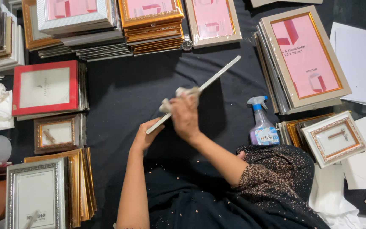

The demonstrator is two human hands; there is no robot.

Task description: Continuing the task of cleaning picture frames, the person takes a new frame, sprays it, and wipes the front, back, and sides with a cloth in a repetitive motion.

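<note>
The left hand (145, 135) is gripping the near end of a thin grey flat frame panel (195, 92), propping it edge-up over the black cloth (123, 89) while the right hand (184, 116), fingers clenched round a crumpled white rag (178, 95), is pressing it against the panel's face, spray bottle (261, 123) standing beside.

I see a spray bottle (262, 127) on the black cloth (128, 89); right of it gold-and-white frames (333, 138), above it pink-faced frames (303, 57), far left a red frame (45, 87).
</note>
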